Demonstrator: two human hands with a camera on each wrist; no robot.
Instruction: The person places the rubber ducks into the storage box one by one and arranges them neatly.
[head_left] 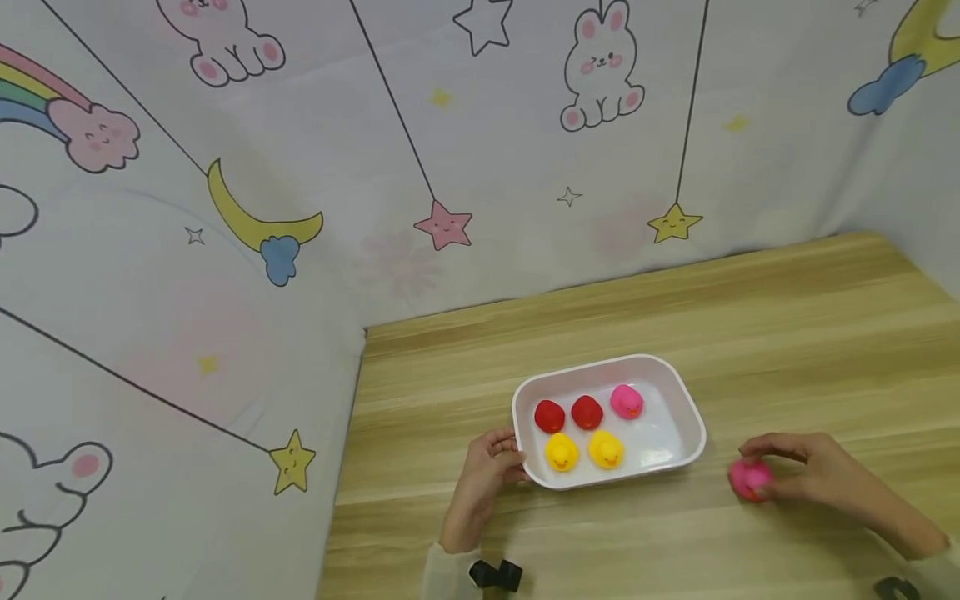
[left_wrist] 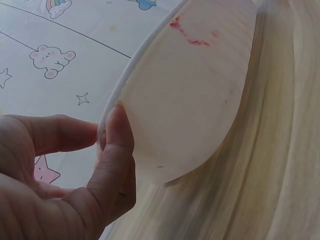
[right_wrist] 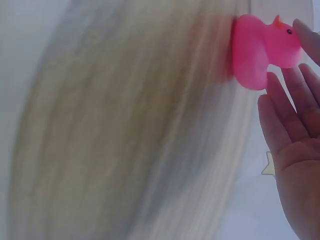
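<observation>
A white tray (head_left: 670,446) holds two yellow rubber ducks (head_left: 562,452), a pink rubber duck (head_left: 627,402) and two rounded red toys (head_left: 550,416). At its left end, my left hand (head_left: 487,467) pinches the rim between thumb and fingers; the left wrist view shows the tray's outer wall (left_wrist: 185,100) close up. To the right of the tray, my right hand (head_left: 806,471) pinches a second pink rubber duck (right_wrist: 250,52) by its head, thumb on one side and fingertips on the other. That duck is at the wooden tabletop, its orange beak and one eye showing in the right wrist view.
The wood-grain table (head_left: 795,350) extends behind and to the right of the tray. A white cloth (head_left: 510,150) printed with rabbits, stars and moons hangs along the table's back and left edges. Dark bands (head_left: 497,575) sit on the sleeves at both wrists.
</observation>
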